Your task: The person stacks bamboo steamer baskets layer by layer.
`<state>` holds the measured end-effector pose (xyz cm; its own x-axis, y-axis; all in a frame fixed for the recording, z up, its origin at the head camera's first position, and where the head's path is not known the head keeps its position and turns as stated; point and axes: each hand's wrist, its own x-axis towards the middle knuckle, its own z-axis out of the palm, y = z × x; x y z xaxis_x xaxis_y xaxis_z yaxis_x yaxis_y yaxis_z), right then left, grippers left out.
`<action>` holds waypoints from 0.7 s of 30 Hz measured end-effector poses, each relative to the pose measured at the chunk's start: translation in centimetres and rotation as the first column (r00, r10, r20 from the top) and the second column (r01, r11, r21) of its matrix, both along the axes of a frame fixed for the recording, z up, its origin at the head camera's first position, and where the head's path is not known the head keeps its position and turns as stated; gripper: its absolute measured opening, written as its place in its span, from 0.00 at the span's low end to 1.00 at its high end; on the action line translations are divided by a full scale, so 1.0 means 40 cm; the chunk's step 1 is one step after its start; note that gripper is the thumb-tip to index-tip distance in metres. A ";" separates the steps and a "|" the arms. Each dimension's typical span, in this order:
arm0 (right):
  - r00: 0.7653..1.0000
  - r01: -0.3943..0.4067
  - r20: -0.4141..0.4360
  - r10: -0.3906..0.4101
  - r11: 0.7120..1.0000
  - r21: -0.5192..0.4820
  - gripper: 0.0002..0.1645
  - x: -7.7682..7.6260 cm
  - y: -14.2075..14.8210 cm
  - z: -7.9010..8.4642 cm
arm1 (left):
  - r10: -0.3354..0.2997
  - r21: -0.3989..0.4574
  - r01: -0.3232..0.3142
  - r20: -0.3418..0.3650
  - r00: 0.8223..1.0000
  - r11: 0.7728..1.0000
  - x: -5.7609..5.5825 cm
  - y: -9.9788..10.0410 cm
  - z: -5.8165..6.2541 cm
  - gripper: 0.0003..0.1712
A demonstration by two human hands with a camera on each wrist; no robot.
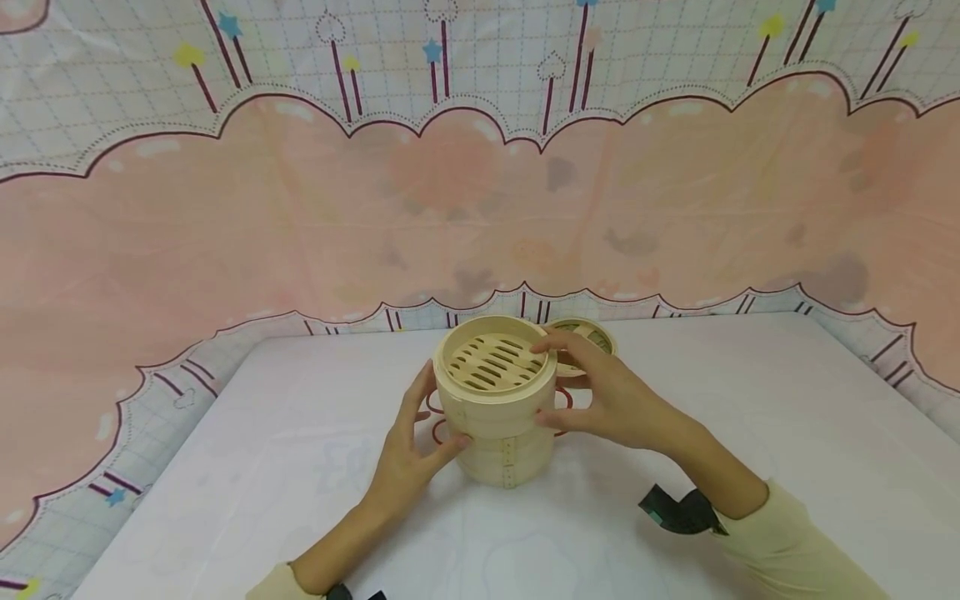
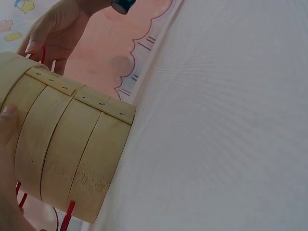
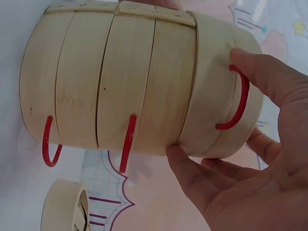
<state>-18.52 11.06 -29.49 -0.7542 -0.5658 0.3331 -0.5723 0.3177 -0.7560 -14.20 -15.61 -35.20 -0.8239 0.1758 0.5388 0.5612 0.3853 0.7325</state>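
Observation:
A round bamboo steamer [image 1: 495, 462] of stacked baskets stands upright near the middle of the table, with red loop handles [image 3: 128, 144] along its sides. The top basket [image 3: 211, 86] shows a slotted floor inside its rim. My left hand [image 1: 405, 467] holds the stack from the left, thumb on the front wall and fingers around the far side. From the right, my right hand [image 1: 618, 396] grips the top basket, its thumb on the wall beside a red handle and its fingertips at the upper rim.
A woven bamboo lid [image 1: 585, 337] lies behind the stack to the right, partly hidden by my right hand. White covering spreads over the table [image 1: 262, 467]. A patterned pink cloth [image 1: 337, 217] hangs behind the far edge.

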 end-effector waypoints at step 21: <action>0.998 -0.020 0.056 0.020 1.000 0.005 0.46 -0.032 0.032 0.002 | -0.045 0.003 0.045 -0.003 0.999 0.999 -0.003 -0.002 0.008 0.53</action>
<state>-19.80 12.32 -29.42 -0.7602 -0.5825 0.2877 -0.5353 0.3107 -0.7854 -14.33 -15.71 -34.89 -0.8137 0.2109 0.5417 0.5799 0.3576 0.7320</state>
